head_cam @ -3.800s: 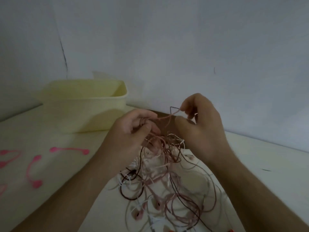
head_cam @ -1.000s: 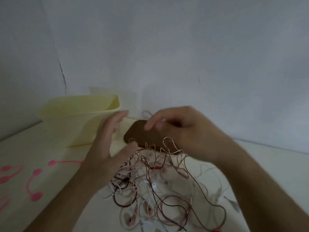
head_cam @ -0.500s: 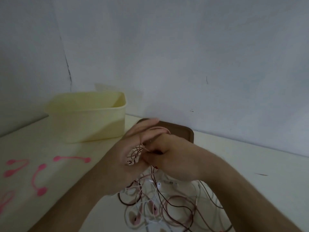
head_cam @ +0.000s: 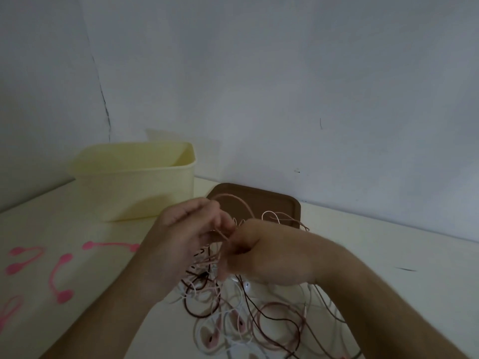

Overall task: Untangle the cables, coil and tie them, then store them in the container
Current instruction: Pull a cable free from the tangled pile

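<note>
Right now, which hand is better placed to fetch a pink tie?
Left. The left hand is nearer the pink ties lying on its side of the table; the right hand would have to cross the cables.

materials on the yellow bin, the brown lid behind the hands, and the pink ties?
Yellow bin: looks like moulded plastic, matte, with thin even walls and rounded corners. Brown lid: probably plastic, though it could be wood; flat, matte, with a raised rounded rim. Pink ties: likely silicone or soft rubber, given the bent, limp strips with round ends and saturated colour.

Pale yellow container (head_cam: 134,187), brown lid (head_cam: 261,200), pink ties (head_cam: 61,278)
</note>
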The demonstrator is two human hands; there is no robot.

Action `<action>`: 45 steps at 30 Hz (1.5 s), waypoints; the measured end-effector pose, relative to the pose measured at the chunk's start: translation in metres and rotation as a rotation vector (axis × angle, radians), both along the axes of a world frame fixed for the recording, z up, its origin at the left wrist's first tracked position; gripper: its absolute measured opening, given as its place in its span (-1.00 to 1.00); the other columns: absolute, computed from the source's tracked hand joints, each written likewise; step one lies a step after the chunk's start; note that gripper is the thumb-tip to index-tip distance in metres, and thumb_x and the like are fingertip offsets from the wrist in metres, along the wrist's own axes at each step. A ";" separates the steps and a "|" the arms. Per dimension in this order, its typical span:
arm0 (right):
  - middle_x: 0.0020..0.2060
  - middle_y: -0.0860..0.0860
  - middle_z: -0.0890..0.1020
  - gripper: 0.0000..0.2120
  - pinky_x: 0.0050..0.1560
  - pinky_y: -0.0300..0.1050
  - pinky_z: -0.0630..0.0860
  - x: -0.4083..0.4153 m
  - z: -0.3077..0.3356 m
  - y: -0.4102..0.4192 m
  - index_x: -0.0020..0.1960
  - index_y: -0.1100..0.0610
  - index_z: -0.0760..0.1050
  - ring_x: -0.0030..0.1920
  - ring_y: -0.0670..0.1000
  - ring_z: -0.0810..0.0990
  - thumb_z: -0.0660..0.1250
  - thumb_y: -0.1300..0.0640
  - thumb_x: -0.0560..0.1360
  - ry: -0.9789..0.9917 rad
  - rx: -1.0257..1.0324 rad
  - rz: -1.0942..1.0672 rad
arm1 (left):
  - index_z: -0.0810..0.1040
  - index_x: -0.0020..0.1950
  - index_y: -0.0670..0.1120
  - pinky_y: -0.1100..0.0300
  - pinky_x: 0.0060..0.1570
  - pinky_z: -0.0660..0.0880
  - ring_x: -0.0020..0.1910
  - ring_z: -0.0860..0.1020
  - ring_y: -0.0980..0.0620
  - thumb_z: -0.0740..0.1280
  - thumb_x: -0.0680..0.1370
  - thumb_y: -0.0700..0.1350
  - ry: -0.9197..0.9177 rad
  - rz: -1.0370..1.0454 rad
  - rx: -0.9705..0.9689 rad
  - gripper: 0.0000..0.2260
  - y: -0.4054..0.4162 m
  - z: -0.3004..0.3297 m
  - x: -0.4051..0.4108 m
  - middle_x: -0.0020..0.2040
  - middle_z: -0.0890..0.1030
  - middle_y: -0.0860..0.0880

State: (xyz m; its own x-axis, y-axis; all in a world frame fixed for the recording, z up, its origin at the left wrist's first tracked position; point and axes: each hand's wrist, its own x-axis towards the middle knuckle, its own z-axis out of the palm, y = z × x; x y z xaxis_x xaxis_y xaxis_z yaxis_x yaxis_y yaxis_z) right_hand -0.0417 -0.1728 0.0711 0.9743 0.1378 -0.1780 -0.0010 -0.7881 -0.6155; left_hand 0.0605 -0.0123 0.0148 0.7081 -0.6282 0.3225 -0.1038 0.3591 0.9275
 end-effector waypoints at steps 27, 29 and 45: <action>-0.55 -0.07 0.36 -0.48 -0.26 -0.05 0.47 -0.040 0.052 -0.084 -0.22 0.18 0.62 -0.49 0.00 0.34 0.51 -0.31 0.49 -0.825 0.632 -1.019 | 0.38 -0.27 -0.03 0.26 -0.58 0.09 -0.55 0.11 0.12 0.18 0.69 -0.12 0.550 0.405 -0.318 -0.68 0.043 0.005 0.064 -0.46 0.14 0.08; -0.48 -0.05 0.53 -0.55 -0.19 -0.07 0.48 -0.048 0.053 -0.091 -0.19 0.16 0.63 -0.43 0.02 0.48 0.52 -0.24 0.49 -1.027 0.121 -1.075 | 0.36 -0.26 -0.02 0.22 -0.54 0.11 -0.57 0.10 0.12 0.18 0.69 -0.10 0.556 0.458 -0.233 -0.70 0.049 0.005 0.067 -0.46 0.13 0.08; -0.53 -0.18 0.43 -0.87 -0.42 -0.26 0.35 -0.013 0.026 -0.039 -0.12 0.04 0.64 -0.51 -0.17 0.38 0.41 0.22 0.57 -0.620 0.190 -0.549 | 0.45 0.41 -0.13 -0.16 0.46 0.32 0.41 0.37 -0.21 0.44 0.40 -0.19 -0.641 0.889 0.822 -0.43 0.028 -0.007 0.040 0.39 0.42 -0.21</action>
